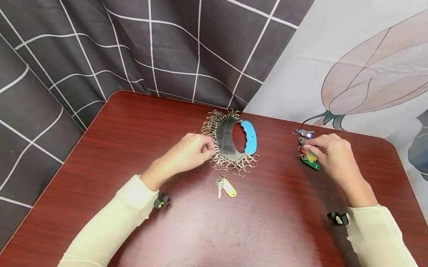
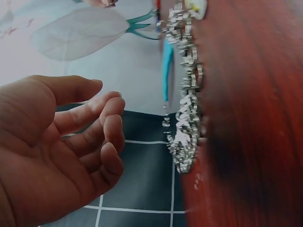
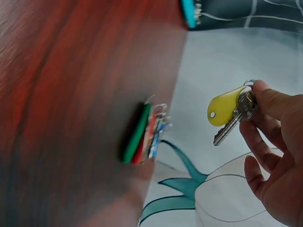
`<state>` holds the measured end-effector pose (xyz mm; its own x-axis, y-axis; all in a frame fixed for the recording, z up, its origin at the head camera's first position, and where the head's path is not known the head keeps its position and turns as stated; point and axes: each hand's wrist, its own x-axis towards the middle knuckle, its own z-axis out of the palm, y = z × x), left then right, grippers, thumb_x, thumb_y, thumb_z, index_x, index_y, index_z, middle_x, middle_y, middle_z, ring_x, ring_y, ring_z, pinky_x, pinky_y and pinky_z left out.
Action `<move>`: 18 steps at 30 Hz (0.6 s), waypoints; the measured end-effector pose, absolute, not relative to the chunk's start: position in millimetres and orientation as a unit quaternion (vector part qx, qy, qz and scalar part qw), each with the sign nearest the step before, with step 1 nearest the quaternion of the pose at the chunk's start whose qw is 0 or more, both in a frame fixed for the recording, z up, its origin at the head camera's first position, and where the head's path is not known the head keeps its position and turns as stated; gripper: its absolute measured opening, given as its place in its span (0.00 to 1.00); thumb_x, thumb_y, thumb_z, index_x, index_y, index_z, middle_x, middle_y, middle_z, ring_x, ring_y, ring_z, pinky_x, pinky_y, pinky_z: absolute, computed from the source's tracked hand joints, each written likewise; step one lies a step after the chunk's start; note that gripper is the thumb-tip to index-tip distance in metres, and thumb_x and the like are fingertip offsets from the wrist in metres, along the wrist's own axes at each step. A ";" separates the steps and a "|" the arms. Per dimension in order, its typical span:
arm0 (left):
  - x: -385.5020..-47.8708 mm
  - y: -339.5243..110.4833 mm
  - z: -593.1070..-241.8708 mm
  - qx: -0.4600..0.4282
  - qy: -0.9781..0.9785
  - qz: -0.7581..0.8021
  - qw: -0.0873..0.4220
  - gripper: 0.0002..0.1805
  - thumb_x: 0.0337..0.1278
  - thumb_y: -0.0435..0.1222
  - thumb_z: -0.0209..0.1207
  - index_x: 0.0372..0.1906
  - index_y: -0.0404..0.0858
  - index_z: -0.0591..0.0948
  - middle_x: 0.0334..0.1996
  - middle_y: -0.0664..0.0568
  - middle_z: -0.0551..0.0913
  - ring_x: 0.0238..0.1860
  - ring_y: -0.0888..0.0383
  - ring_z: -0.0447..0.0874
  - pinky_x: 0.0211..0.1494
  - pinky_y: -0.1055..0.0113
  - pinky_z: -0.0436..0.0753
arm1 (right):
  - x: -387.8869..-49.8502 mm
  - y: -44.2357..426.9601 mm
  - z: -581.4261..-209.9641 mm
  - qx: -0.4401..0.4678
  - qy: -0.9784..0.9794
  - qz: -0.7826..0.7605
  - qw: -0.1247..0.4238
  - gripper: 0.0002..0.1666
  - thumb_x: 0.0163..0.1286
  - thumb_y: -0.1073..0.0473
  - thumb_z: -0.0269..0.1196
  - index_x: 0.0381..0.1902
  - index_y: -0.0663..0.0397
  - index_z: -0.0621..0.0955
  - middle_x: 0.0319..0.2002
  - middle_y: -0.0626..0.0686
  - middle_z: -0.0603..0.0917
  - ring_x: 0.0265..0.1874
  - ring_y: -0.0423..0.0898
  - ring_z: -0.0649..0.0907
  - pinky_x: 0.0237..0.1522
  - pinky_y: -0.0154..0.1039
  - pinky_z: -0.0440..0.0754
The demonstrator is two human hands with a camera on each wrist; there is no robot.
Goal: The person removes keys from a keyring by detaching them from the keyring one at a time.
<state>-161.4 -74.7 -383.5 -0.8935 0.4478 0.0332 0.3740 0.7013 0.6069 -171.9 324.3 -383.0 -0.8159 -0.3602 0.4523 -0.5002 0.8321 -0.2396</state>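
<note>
A crescent-shaped dark metal key holder with a blue handle lies toward the back of the table, fringed with many small clips and rings. From its near edge hang a silver key and a yellow tag. Beside the holder's left edge is my left hand; the left wrist view shows its fingers loosely bent with nothing in them. At the right, my right hand pinches the ring of a key with a yellow tag, held above the table.
Below the right hand lies a row of tagged keys: a green tag nearest, a red tag, and a blue tag farthest back. A dark grid-patterned curtain and a pale flowered one border the wooden table.
</note>
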 end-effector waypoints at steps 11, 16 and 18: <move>-160.8 -79.5 -393.7 0.298 0.915 0.267 0.051 0.05 0.65 0.37 0.65 0.39 0.39 0.84 0.36 0.51 0.85 0.39 0.56 0.83 0.47 0.62 0.83 | -177.2 339.1 -410.5 0.338 -0.916 0.098 0.195 0.07 0.52 0.66 0.78 0.29 0.56 0.89 0.27 0.53 0.89 0.29 0.57 0.83 0.28 0.56 0.77; -157.2 -83.0 -396.9 0.327 0.919 0.218 0.034 0.10 0.66 0.41 0.66 0.42 0.37 0.84 0.39 0.47 0.83 0.42 0.52 0.78 0.50 0.57 0.79 | -178.8 341.5 -419.8 0.360 -0.916 0.055 0.170 0.07 0.52 0.64 0.78 0.28 0.52 0.89 0.29 0.51 0.90 0.29 0.54 0.79 0.24 0.51 0.72; -155.3 -83.8 -397.8 0.334 0.919 0.206 0.022 0.10 0.66 0.41 0.66 0.41 0.38 0.84 0.39 0.47 0.82 0.42 0.51 0.77 0.50 0.57 0.78 | -178.6 341.8 -421.3 0.360 -0.918 0.038 0.160 0.07 0.52 0.64 0.78 0.29 0.50 0.89 0.30 0.51 0.90 0.30 0.53 0.78 0.26 0.50 0.70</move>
<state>-155.3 -83.8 -397.8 -0.7754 0.6240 0.0966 0.6058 0.6919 0.3928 -178.6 341.8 -421.3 -0.6899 -0.6492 0.3202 -0.6733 0.7380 0.0455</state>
